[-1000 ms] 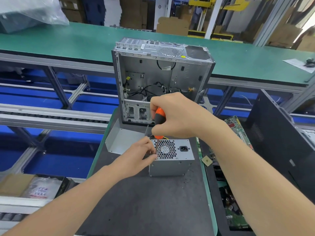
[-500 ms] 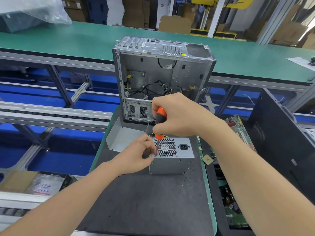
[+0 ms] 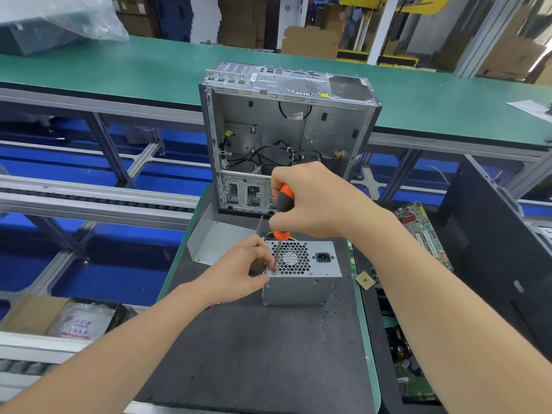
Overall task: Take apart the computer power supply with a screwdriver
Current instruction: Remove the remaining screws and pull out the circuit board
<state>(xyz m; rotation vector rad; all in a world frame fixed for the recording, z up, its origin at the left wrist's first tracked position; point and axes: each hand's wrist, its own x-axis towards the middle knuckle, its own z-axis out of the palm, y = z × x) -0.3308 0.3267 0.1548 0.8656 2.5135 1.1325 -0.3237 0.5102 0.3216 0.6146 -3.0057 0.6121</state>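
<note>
fingers point(image 3: 280, 176) of right hand point(image 3: 316, 201) around screwdriver point(image 3: 285, 198)

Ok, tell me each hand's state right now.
Left hand: fingers curled on the power supply corner, beside the shaft.
Right hand: gripping the screwdriver handle.

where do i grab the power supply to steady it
Probably the flat left wall of the power supply, coming from the left beside the left hand. The top holds the fan grille and the tip of the screwdriver, wires leave the back, and the right hand works from above.
</note>
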